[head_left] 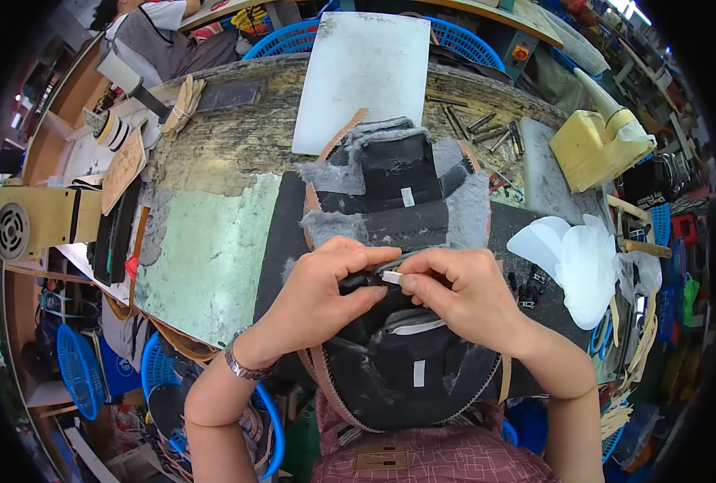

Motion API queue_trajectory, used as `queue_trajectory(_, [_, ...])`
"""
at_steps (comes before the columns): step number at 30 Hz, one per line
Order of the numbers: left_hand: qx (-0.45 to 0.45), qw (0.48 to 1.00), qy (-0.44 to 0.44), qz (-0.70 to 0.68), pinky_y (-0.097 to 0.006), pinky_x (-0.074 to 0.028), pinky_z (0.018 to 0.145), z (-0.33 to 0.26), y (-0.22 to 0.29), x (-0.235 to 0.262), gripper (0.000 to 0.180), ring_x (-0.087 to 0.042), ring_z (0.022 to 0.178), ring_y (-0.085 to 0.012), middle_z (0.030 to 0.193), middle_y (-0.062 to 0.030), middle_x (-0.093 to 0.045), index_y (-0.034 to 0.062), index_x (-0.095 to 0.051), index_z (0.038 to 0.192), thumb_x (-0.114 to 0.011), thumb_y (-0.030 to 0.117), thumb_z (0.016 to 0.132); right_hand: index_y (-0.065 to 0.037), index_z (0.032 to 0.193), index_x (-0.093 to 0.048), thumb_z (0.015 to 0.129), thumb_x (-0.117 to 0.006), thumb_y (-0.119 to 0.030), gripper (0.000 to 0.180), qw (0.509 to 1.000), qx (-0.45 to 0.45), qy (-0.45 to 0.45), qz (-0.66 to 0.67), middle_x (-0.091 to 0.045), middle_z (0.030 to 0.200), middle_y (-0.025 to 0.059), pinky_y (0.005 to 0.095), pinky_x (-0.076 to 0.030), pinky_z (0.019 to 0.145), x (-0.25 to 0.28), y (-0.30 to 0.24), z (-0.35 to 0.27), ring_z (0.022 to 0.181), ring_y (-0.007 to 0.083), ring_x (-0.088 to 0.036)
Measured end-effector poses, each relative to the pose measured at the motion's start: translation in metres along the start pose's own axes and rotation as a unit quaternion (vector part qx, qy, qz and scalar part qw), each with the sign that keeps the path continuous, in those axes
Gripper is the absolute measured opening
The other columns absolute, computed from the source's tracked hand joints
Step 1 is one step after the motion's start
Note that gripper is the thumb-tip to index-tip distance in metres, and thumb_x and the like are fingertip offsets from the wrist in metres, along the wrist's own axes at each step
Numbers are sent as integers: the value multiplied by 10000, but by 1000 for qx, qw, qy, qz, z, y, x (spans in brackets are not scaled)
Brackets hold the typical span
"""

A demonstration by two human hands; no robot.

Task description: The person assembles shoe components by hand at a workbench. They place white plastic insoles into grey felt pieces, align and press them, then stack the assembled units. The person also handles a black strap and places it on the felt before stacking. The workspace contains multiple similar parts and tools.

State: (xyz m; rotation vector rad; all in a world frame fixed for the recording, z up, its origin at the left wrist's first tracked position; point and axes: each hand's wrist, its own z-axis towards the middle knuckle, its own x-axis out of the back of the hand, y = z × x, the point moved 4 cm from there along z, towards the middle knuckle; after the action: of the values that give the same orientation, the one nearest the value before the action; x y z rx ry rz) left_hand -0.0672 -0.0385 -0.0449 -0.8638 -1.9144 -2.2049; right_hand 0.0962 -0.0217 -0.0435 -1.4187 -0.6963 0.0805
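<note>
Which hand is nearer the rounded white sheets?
Right. The right hand is left of the rounded white sheets, apart from them; the left hand is farther left, beyond the right one.

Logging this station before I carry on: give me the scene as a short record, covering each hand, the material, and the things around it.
left hand: thumb and fingers at black material
right hand: pinching a small white tab
material: black, with grey fleece
beyond: white board
right side: white sheets
left side: pale green surface
left wrist: metal band
</note>
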Motion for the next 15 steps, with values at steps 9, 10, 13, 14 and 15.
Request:
queue_trajectory(9, [-30,990,107,88,-294,-470,654,-5,3,-5,259,-599,748,-207,809,-105,-641,17,-671,978,-713,86,732,3,906,-625,764,-655,-73,164,989,11,11,-146,-620,770,151,337,-474,546,39,-10,-45,628,257,-621])
queue_trajectory(10, [-45,987,115,103,-297,-469,655,-4,5,-7,245,-597,751,-212,806,-103,-637,19,-671,964,-710,80,729,3,914,-625,755,-664,-63,176,987,-17,43,-155,-619,774,146,334,-475,549,49,-6,-53,628,256,-619])
queue_trajectory(13, [-103,977,131,134,-303,-461,649,4,15,-13,212,-584,748,-224,793,-94,-622,24,-672,923,-704,72,720,8,926,-625,735,-676,-28,201,978,3,117,-172,-617,754,133,318,-474,550,59,6,-54,618,255,-612])
queue_trajectory(14, [-126,974,133,136,-304,-456,641,8,20,-16,206,-576,740,-226,784,-90,-616,25,-672,912,-705,74,715,8,923,-626,737,-675,-27,196,978,6,119,-173,-618,755,132,313,-472,546,60,9,-52,618,251,-613])
queue_trajectory(15, [-148,970,136,139,-305,-451,633,12,24,-18,199,-567,731,-228,776,-85,-610,27,-671,900,-706,76,709,8,920,-627,738,-674,-27,191,978,9,119,-174,-618,755,130,308,-471,542,60,12,-49,618,246,-613])
